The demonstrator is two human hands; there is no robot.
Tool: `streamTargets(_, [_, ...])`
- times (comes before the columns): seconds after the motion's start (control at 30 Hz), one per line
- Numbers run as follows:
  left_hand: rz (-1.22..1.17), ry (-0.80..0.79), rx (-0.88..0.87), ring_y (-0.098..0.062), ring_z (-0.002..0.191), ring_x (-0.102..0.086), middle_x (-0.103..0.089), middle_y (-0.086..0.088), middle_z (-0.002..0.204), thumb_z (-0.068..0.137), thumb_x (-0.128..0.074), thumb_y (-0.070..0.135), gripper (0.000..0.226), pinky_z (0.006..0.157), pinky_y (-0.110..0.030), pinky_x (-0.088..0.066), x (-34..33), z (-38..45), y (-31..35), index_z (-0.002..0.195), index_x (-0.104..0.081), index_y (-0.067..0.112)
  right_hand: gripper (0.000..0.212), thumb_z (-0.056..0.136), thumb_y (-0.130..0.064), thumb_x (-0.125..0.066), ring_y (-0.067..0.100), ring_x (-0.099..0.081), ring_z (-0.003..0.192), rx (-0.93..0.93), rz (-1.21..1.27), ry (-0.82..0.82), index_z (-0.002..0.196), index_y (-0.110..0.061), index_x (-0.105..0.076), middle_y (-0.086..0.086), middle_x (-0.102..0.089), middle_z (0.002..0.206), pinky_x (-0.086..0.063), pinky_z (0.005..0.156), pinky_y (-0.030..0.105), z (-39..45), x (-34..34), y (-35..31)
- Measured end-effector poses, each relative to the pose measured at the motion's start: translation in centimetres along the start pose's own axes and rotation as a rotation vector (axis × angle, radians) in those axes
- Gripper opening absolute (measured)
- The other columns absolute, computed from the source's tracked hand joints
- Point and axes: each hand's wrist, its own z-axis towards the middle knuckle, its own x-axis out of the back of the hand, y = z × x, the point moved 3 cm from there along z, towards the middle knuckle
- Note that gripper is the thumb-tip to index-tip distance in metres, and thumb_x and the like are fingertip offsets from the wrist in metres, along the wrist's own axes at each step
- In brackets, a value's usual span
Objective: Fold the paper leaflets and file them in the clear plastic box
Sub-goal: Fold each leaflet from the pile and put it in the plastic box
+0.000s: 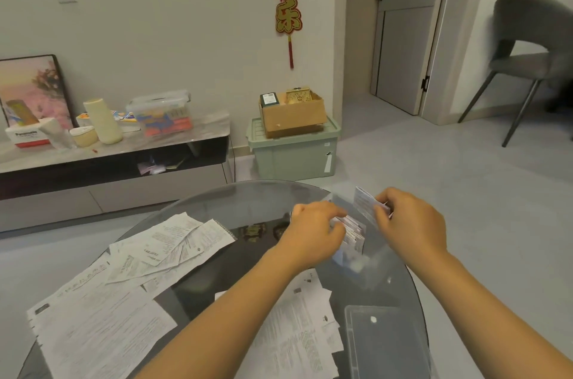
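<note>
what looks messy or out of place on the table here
The unfolded leaflets lie in a loose, overlapping heap at skewed angles on the glass table. The box lid lies off, near the front edge. Nothing looks spilled or damaged.

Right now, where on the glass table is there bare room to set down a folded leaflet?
Bare glass lies at the table's far side, beyond the spread of unfolded leaflets and left of the left hand. A dark strip also runs between the near-left sheets and the left forearm. Crowded: around the clear box, both hands, and the lid.
</note>
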Motion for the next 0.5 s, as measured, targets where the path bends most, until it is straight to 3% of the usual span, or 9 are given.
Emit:
streamTargets(0.1, [0.220,-0.105,-0.141,-0.017,0.125,-0.043,-0.052,0.000,0.136,0.089,-0.024,0.031,0.053,0.105,-0.032,-0.020,-1.1,2.3,0.9,0.130,-0.054,0.016,0.011,0.089,-0.023,-0.051,0.025,-0.058,0.080,-0.018,-0.036,0.004,0.091,-0.021,-0.061,-0.001,-0.067,0.088,-0.036,0.058,0.028,0.7,-0.3,0.5])
streamTargets(0.23, [0.389,-0.168,-0.201,-0.021,0.110,-0.048,-0.059,-0.003,0.119,0.081,-0.014,0.036,0.062,0.100,-0.037,-0.029,-2.5,3.9,0.2,0.114,-0.061,0.013,0.012,0.088,-0.023,-0.051,0.022,-0.058,0.079,-0.001,-0.068,-0.046,0.089,-0.020,-0.062,-0.002,-0.066,0.086,-0.035,0.057,0.027,0.8,-0.9,0.5])
streamTargets(0.5, [0.367,-0.068,-0.276,-0.018,0.102,-0.042,-0.056,-0.002,0.111,0.073,0.000,0.044,0.078,0.094,-0.032,-0.027,-2.8,3.4,-0.8,0.109,-0.062,0.012,0.020,0.090,-0.011,-0.048,0.026,-0.057,0.082,0.001,-0.164,-0.166,0.096,-0.010,-0.067,0.006,-0.055,0.097,-0.040,0.062,0.027,1.0,-2.7,-0.4])
